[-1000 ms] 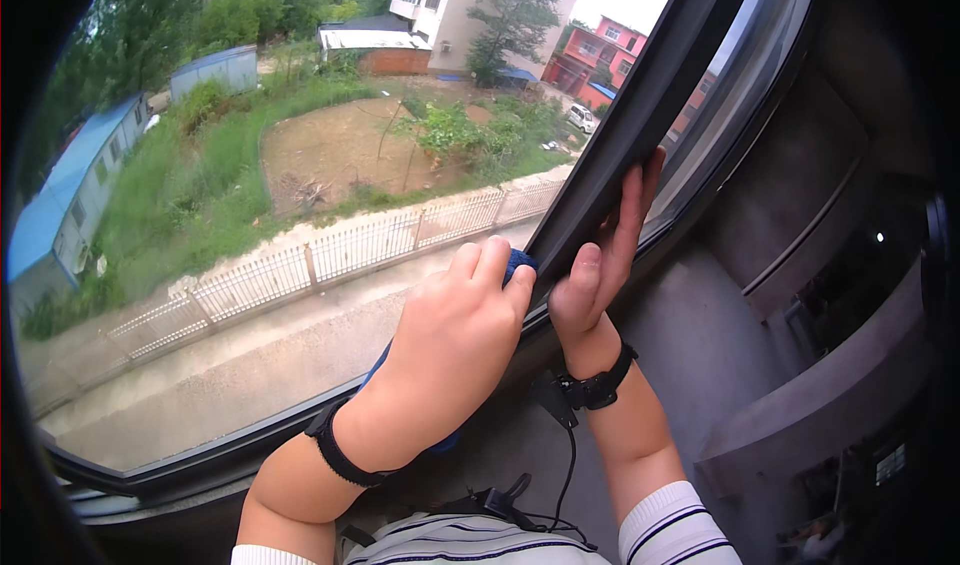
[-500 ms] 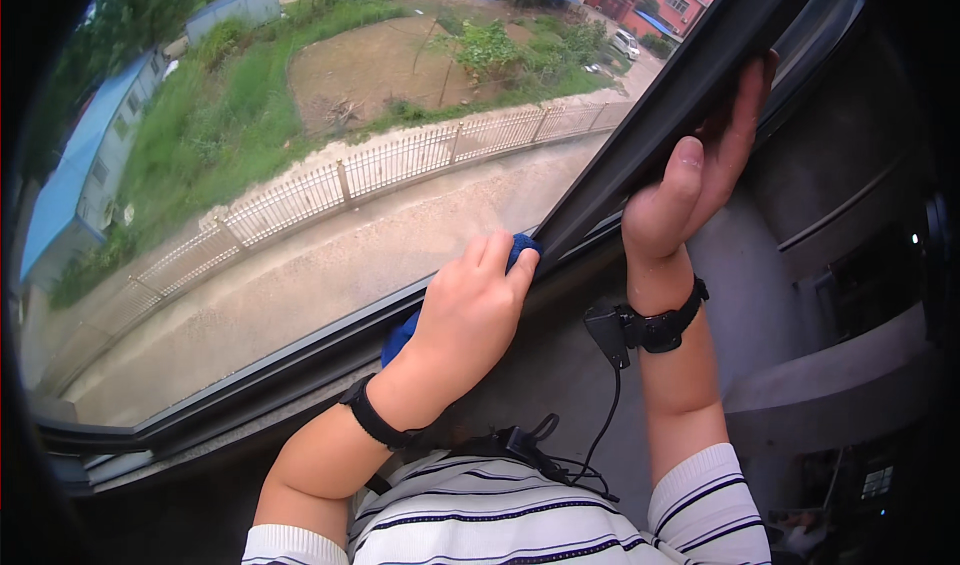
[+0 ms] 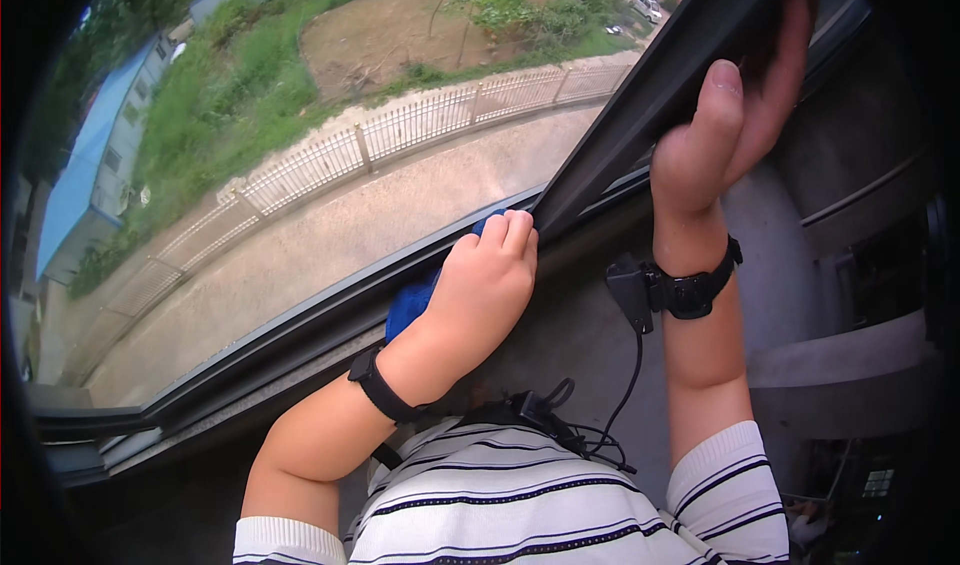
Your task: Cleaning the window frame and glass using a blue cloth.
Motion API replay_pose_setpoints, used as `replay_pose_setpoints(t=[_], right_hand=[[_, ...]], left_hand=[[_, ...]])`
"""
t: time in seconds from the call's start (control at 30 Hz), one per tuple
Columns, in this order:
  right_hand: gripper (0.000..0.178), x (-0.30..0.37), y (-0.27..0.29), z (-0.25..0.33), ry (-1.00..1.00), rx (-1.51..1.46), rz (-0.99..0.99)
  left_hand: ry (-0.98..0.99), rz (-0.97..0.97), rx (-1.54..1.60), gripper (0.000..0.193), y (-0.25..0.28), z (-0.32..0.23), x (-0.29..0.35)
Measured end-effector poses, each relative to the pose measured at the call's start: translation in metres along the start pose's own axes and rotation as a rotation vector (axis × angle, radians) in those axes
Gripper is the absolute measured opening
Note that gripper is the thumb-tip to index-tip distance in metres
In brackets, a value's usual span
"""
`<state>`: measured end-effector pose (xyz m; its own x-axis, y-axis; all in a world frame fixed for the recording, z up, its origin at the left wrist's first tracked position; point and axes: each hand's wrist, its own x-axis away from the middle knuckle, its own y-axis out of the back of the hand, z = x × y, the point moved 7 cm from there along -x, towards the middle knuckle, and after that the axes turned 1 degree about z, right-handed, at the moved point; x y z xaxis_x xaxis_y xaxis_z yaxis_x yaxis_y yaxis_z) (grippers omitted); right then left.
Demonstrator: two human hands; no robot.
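My left hand (image 3: pixel 482 283) is closed over a blue cloth (image 3: pixel 408 310), pressing it into the lower corner of the window where the sill frame meets the upright frame. Part of the cloth hangs out below the palm, and a bit shows above the fingers. With fingers stretched out, my right hand (image 3: pixel 722 130) rests against the dark window frame (image 3: pixel 640 115) farther up; its palm side is partly hidden. The large window pane (image 3: pixel 400 185) lies to the left of the upright frame.
Along the bottom runs the dark lower frame (image 3: pixel 250 350) with its sill. A black device on a strap (image 3: pixel 690 293) sits on my right wrist, its cable trailing to my waist. Outside are a pale fence (image 3: pixel 415 132), a paved strip and grass.
My left hand has shifted with the cloth from the pane's lower corner down onto the frame corner. The view has tilted slightly; my right hand stays against the upright frame.
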<state>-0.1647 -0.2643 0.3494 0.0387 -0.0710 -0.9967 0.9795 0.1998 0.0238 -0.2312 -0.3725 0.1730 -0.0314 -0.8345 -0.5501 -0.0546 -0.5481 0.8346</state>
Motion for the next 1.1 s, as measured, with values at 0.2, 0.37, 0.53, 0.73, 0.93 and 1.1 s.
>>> replay_pose_setpoints(t=[0.2, 0.37, 0.53, 0.73, 0.93, 1.1], right_hand=[[0.067, -0.005, 0.0, -0.007, 0.16, 0.178, 0.067], [0.067, 0.001, 0.008, -0.012, 0.293, 0.244, 0.077], [0.065, 0.004, 0.006, -0.014, 0.267, 0.354, 0.051], [0.067, -0.007, 0.023, 0.003, 0.024, -0.111, 0.231], [0.071, 0.103, 0.058, 0.029, -0.546, -0.425, 0.632], [0.114, 0.168, 0.035, 0.061, -0.765, -0.685, 0.768]], left_hand=[[-0.219, 0.188, -0.295, 0.027, -0.022, -0.014, 0.01], [-0.212, 0.466, -0.284, 0.026, -0.02, -0.024, 0.011], [-0.049, 0.562, -0.257, 0.034, 0.035, -0.023, 0.038], [0.394, 0.052, 0.406, 0.039, 0.089, 0.001, 0.059], [0.446, -0.28, 0.91, 0.037, 0.078, -0.001, 0.071], [0.413, -0.446, 1.536, 0.034, 0.058, -0.024, 0.055]])
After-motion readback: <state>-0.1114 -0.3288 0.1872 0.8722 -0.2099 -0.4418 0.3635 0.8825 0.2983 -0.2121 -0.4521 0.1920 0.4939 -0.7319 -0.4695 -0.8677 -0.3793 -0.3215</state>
